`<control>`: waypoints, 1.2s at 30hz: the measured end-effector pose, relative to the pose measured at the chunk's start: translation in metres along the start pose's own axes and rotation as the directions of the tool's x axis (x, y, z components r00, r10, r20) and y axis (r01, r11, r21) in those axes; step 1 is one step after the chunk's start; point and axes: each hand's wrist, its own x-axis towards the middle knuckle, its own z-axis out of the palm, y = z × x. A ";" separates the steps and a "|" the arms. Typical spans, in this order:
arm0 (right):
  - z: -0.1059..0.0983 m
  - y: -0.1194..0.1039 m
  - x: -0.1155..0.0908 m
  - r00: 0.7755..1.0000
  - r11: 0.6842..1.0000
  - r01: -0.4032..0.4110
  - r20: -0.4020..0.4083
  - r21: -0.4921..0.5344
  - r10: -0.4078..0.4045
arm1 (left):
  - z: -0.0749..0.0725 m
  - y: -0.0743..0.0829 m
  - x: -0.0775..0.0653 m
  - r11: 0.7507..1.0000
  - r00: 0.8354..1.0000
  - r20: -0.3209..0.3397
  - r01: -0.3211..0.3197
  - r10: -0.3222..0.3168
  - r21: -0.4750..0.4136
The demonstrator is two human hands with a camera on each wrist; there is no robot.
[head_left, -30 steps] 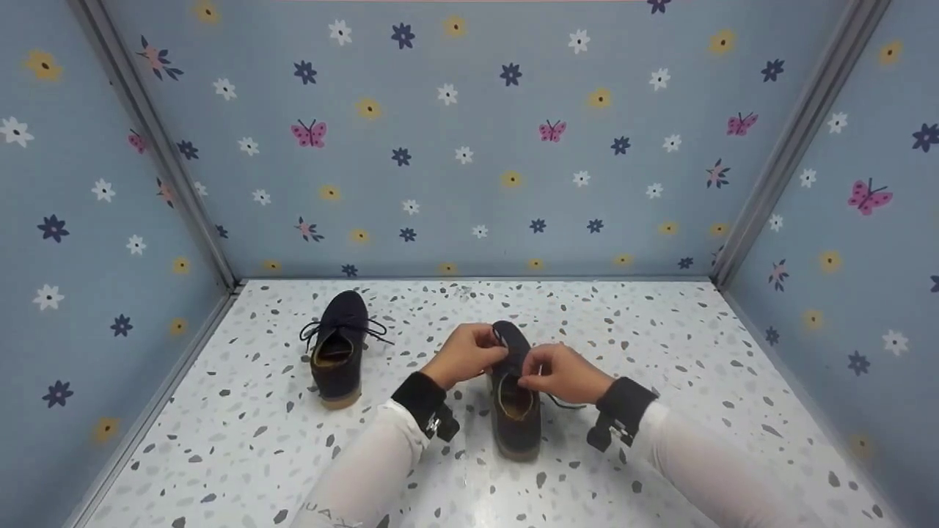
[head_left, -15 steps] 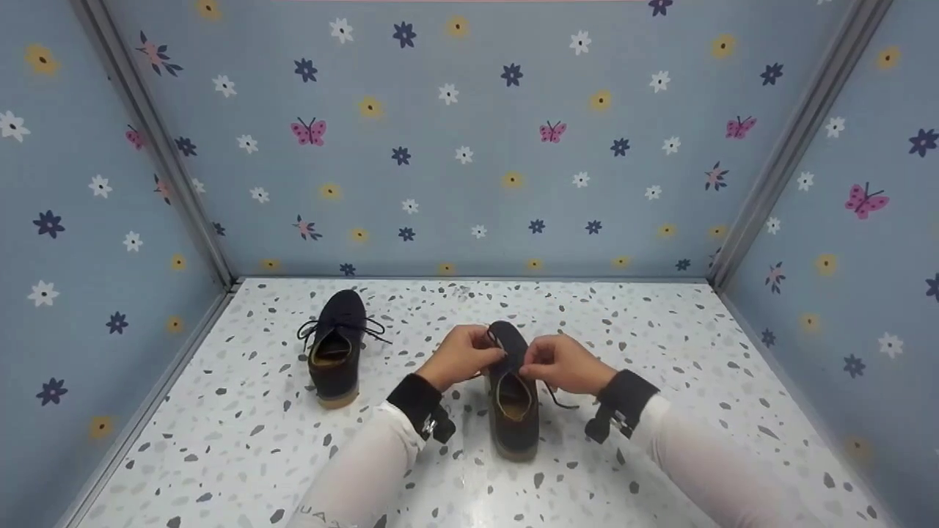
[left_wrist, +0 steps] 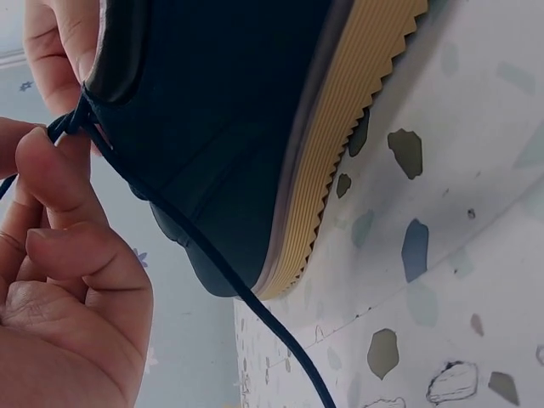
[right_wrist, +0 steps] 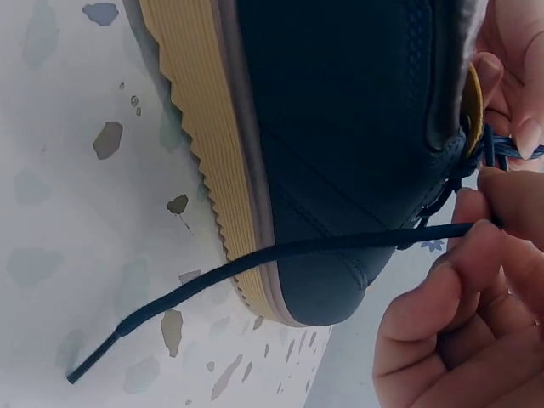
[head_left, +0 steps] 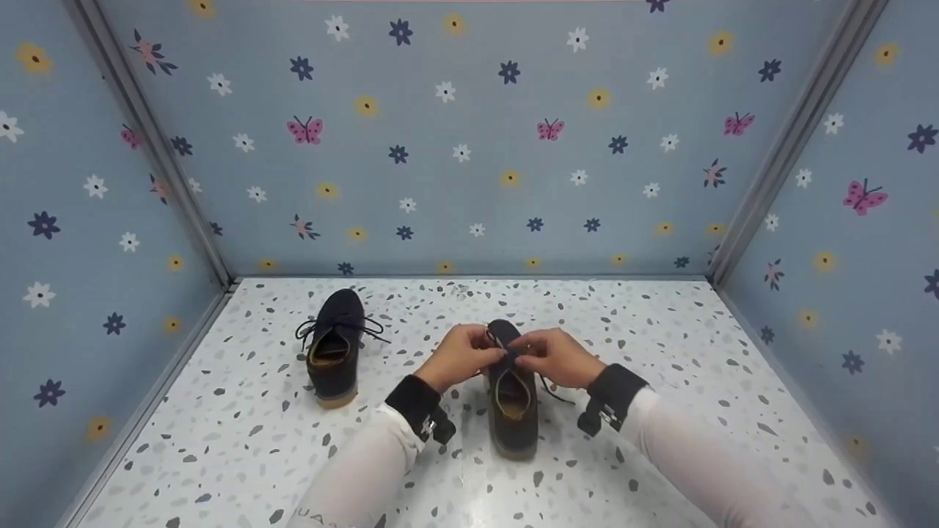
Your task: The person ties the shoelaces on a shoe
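Note:
Both hands work at the front of a dark blue lace-up shoe [head_left: 513,437], which stands on the speckled tabletop with its toe pointing away. My left hand [head_left: 456,359] pinches a doubled strand of shoelace between thumb and forefinger, just above the shoe's opening. Opposite it, my right hand [head_left: 561,359] pinches the shoelace [right_wrist: 280,249] close to the knot. That lace's free end trails over the right side, past the ribbed tan sole [right_wrist: 200,127]. Another lace end [left_wrist: 217,255] hangs down the left side. Fingers partly cover the knot.
A matching shoe [head_left: 341,306] with its lace tied in a bow stands to the left. Behind the white speckled tabletop [head_left: 242,455] rises a blue flowered panel [head_left: 469,198], with similar panels at left and right. Black straps with small cameras circle both wrists.
The right hand has moved a little forward and left, so its fingertips now nearly meet the left hand's over the laces. The left hand and both shoes stay nearly in place.

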 end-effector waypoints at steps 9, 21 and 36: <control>0.005 0.000 0.003 0.996 0.992 0.072 -0.053 -0.105 -0.078 | 0.000 0.001 -0.002 1.000 1.000 0.013 -0.006 0.007 -0.027; 0.013 -0.005 0.002 0.983 0.971 0.083 -0.139 -0.225 -0.116 | -0.001 0.004 -0.007 0.998 0.998 0.017 -0.060 0.060 0.022; 0.018 -0.005 0.004 0.975 0.968 0.080 -0.185 -0.237 -0.126 | 0.009 0.006 -0.010 0.971 0.994 -0.075 -0.058 0.077 0.233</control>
